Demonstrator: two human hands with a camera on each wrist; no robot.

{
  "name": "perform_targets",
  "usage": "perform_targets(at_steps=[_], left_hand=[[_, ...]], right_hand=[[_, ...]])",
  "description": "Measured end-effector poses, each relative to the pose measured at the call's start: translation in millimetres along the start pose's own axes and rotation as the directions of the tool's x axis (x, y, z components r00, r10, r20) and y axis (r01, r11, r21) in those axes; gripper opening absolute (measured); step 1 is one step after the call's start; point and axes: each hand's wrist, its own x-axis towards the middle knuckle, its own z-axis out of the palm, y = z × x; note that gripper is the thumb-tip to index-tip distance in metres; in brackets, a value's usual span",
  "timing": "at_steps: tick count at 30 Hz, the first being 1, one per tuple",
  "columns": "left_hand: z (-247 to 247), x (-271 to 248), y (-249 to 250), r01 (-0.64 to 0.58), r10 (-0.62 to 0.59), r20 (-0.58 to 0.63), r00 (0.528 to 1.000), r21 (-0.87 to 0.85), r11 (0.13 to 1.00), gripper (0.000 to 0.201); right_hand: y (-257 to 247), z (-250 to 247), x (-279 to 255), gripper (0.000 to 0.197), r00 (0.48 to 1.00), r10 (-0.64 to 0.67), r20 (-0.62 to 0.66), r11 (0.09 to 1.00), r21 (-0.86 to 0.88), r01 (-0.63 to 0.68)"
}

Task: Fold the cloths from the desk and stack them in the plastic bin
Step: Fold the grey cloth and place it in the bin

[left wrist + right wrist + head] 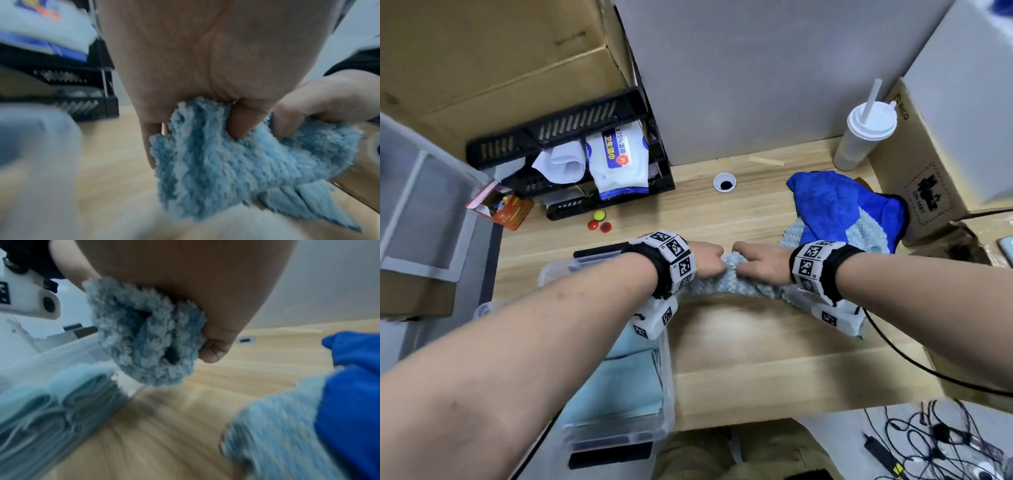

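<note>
Left hand (705,258) and right hand (760,262), knuckles nearly touching, both pinch the fluffy pale-blue cloth (736,286) hanging between them; clear plastic bin (667,377) lies left, nearer the left hand

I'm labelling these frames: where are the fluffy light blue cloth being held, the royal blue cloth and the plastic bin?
fluffy light blue cloth (201,164), left wrist view, hanging pile.
royal blue cloth (828,202), head view, its middle.
plastic bin (667,383), head view, right wall.

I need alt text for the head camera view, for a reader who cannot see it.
Both hands, left hand and right hand, pinch a fluffy light blue cloth above a wooden desk. A clear plastic bin with folded cloths sits at left; a dark blue cloth lies behind.
</note>
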Motion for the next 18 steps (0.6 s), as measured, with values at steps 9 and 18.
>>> perform_targets(at_steps=[9, 18], left_hand=[[-45.7, -101.3, -106.2, 0.19, -0.193, -0.133, 0.972, -0.029, 0.981, 0.036], [28.1, -110.3, -185.0, 0.276, -0.277, -0.193, 0.941, -0.035, 0.961, 0.032]], right_hand=[[-134.3, -33.7, 25.4, 0.034, 0.953, -0.234, -0.194, 0.971, -0.106, 0.217], [-202.0, 38.6, 82.6, 0.017, 0.951, -0.309, -0.006, 0.795, -0.55, 0.255]])
